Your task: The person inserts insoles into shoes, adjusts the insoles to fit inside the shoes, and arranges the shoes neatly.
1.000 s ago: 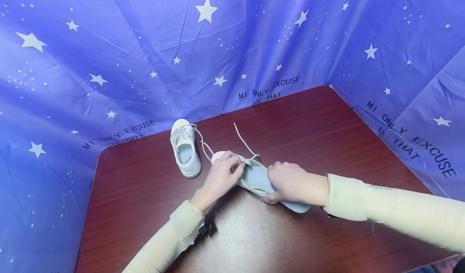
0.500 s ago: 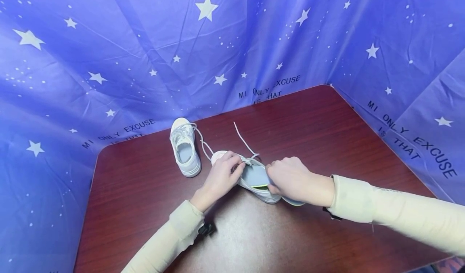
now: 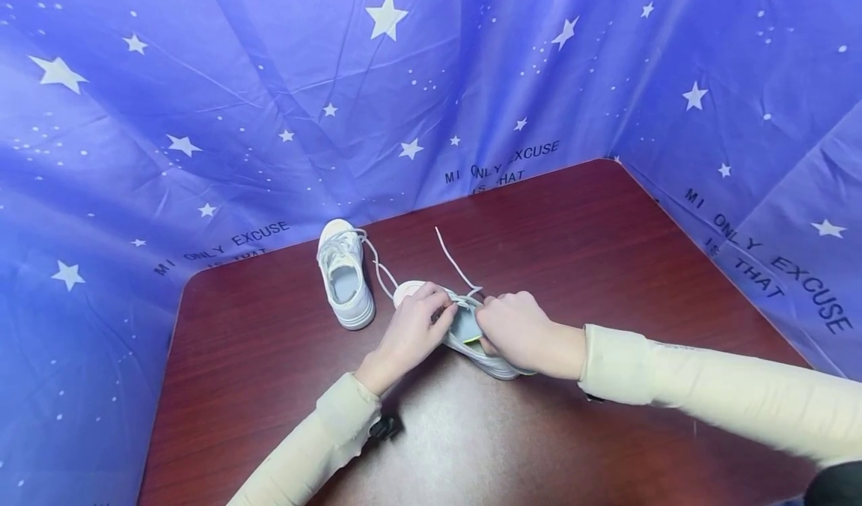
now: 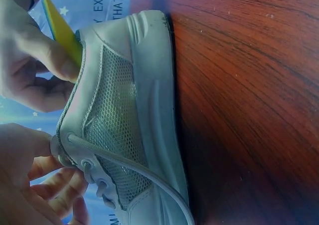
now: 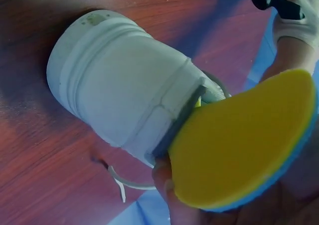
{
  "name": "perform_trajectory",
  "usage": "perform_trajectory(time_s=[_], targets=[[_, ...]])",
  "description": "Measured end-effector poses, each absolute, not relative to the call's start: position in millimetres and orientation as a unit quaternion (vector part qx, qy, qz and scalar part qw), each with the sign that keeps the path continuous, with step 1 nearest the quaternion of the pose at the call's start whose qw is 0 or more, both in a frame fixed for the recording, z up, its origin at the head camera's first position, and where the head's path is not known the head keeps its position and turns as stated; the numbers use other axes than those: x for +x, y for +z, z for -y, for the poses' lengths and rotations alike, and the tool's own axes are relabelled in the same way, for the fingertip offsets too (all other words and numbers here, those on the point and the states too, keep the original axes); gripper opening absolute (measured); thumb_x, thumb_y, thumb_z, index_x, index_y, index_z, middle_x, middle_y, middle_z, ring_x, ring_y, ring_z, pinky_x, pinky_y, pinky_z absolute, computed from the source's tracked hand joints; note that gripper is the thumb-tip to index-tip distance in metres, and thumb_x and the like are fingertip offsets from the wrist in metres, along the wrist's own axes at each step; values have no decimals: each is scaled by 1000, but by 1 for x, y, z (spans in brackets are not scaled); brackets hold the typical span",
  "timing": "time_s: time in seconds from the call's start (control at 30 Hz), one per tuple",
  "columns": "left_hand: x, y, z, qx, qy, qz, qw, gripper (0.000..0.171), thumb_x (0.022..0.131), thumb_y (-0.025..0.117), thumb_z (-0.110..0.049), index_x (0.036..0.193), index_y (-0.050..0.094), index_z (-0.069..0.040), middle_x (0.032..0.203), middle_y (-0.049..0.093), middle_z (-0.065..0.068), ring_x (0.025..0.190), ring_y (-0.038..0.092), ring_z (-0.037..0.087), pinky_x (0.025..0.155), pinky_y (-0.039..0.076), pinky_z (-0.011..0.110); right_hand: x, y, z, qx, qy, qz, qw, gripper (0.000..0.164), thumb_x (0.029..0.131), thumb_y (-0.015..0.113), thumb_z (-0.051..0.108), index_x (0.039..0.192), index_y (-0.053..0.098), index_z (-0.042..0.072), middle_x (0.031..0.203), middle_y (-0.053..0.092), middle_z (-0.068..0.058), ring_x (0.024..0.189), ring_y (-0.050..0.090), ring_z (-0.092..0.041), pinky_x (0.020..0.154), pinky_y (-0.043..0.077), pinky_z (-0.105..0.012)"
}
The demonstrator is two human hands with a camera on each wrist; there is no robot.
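Observation:
A white lace-up sneaker (image 3: 497, 367) with mesh sides stands on the table under both hands, its toe toward the left. My left hand (image 3: 412, 325) pinches the upper edge of its opening beside the eyelets, as the left wrist view shows. An insole (image 5: 244, 140), yellow beneath and blue-grey on top, is partly inside the shoe. Its heel end sticks up out of the opening at the back. My right hand (image 3: 524, 332) grips this insole, thumb on the yellow side. The insole's front end is hidden within the shoe.
A second white sneaker (image 3: 355, 313) with a grey-blue inside stands to the left. Loose laces (image 3: 453, 255) trail on the dark red wooden table (image 3: 572, 229). A blue star-printed cloth (image 3: 269, 79) hangs behind the table's edges.
My right hand has moved left and forward with the insole, which now sits deeper in the shoe. My left hand stays at the opening. The second sneaker has not moved.

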State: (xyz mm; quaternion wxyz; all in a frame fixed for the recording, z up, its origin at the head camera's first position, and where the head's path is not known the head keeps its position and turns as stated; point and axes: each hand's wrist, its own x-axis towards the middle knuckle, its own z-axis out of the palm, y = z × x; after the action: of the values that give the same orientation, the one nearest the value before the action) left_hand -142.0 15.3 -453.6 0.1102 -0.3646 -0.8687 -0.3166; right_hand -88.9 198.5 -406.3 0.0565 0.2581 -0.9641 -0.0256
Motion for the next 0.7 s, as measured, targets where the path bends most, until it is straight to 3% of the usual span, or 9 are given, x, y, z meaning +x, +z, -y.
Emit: perform_trajectory(time_s=[0.17,0.27,0.37,0.7], targets=[[-144,-456,-14,-370,-318,866,114,14,89,63,-14,76,66,-13,86,64,-1,72,58,10,61,48,29,-86,-403,-194,244,-52,968,21,42,68,77,41,79,62,3,70,58,-8,62,57,-26,48,51,-41],[-145,-457,-13,-371,-316,865,120,13,89,63,-15,76,66,-13,86,64,-1,71,57,10,60,47,28,-80,-394,-194,231,-76,970,-11,61,65,78,54,87,61,-1,73,55,-9,67,54,-26,50,52,-40],[-145,-456,-13,-371,-315,865,123,13,88,63,-15,76,66,-13,85,64,0,70,56,10,59,46,28,-75,-385,-196,219,-100,970,-43,68,61,77,59,87,61,-2,74,56,-10,70,53,-26,53,53,-40],[-144,-454,-14,-368,-314,867,121,14,88,64,-15,74,66,-14,85,65,-1,72,57,10,59,47,28,-68,-379,-204,219,-65,972,-59,46,63,80,47,70,60,5,65,61,-8,60,60,-25,51,53,-44]])
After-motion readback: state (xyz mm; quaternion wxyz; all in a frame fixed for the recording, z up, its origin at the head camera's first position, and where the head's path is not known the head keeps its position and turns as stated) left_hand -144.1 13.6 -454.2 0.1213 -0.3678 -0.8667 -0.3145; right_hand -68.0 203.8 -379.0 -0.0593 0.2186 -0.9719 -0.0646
